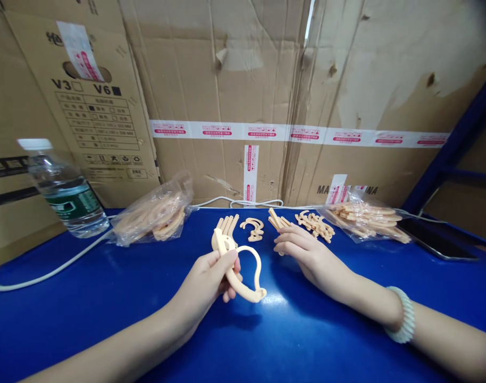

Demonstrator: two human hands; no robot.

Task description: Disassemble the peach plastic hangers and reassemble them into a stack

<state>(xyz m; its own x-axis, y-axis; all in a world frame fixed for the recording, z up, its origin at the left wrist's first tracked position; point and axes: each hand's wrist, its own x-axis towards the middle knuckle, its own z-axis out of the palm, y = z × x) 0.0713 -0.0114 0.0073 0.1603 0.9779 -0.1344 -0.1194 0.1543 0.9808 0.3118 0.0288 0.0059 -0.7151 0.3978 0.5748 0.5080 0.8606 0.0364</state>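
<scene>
My left hand (pixel 215 276) is closed around a curved beige piece, which looks like plastic. This curved beige piece (pixel 246 291) has a thick arc, a thinner looped strip and a flat end with small holes. My right hand (pixel 307 252) hovers at a small pile of straight beige strips (pixel 278 218), fingers stretched out and slightly bent. Its fingertips partly hide the pile, and whether they touch it I cannot tell. Just beyond my left hand lie several beige sticks (pixel 228 223) side by side. Small curved beige pieces (pixel 254 229) sit between the hands.
A loose heap of small beige parts (pixel 317 224) lies at the right. Clear bags of beige parts stand left (pixel 155 213) and right (pixel 362 215). A water bottle (pixel 67 191), a white cable (pixel 47 276) and a phone (pixel 436 239) rest on the blue table (pixel 307 340). Cardboard (pixel 227 80) walls the back.
</scene>
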